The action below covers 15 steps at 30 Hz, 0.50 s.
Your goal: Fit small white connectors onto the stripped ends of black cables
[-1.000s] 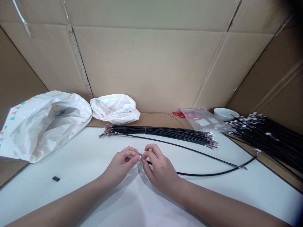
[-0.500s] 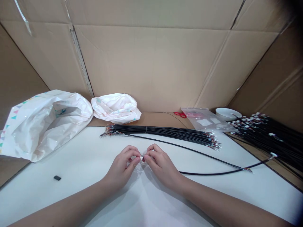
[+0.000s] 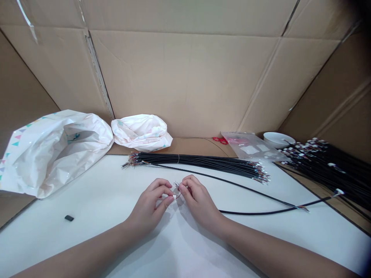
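Note:
Between thumb and forefinger, my left hand [image 3: 153,200] pinches a small white connector [image 3: 174,197]. A thin reddish wire runs from it toward my right hand [image 3: 197,199]. My right fingers are closed on the end of a black cable [image 3: 261,213], where several loose wires [image 3: 176,185] fan out past the fingertips. The cable leaves from under my right wrist and curves right to another white connector [image 3: 339,192] at its far end. How the wires lie inside my right grip is hidden.
Behind my hands lies a tied bundle of black cables [image 3: 197,162], with a single cable [image 3: 226,179] before it. More cables with connectors [image 3: 342,162], a white bowl [image 3: 278,139], a clear bag [image 3: 252,148] and red-handled scissors [image 3: 219,140] are at right. White bags [image 3: 37,162] stand left, near a black piece [image 3: 69,218].
My hands have drawn slightly apart. The loose wire ends now show above my right fingertips, and one wire spans to the connector. The cable's far connector has shifted right.

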Motion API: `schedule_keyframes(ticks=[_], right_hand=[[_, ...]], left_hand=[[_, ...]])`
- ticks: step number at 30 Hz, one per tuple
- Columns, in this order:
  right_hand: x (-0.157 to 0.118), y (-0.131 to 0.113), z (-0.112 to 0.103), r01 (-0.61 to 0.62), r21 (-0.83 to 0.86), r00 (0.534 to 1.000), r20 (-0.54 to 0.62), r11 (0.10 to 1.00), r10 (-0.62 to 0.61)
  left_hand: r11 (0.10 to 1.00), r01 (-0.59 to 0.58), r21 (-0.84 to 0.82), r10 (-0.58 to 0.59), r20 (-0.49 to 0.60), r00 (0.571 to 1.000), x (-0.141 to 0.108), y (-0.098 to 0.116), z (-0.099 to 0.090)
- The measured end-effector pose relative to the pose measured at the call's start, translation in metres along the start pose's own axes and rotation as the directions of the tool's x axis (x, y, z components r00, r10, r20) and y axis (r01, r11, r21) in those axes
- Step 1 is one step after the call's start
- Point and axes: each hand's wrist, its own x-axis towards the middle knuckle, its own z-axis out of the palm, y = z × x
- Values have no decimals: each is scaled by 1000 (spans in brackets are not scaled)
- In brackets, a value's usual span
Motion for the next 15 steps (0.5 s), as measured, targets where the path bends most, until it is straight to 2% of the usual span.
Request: schedule_keyframes(ticks=[5,9,15], right_hand=[[-1,-1,1,0,-23,1000,2,1000,0],[-1,-2,1,28,-21,999,-22,999,-28],[0,-2,2,36,-27,999,-33,999,-37]], left_hand=[[991,-92,99,92,-2,996,-4,2,-1],[990,-103,94,104,-1,995,-3,2,-1],[984,97,-151,-94,27,995,3,-5,-1]])
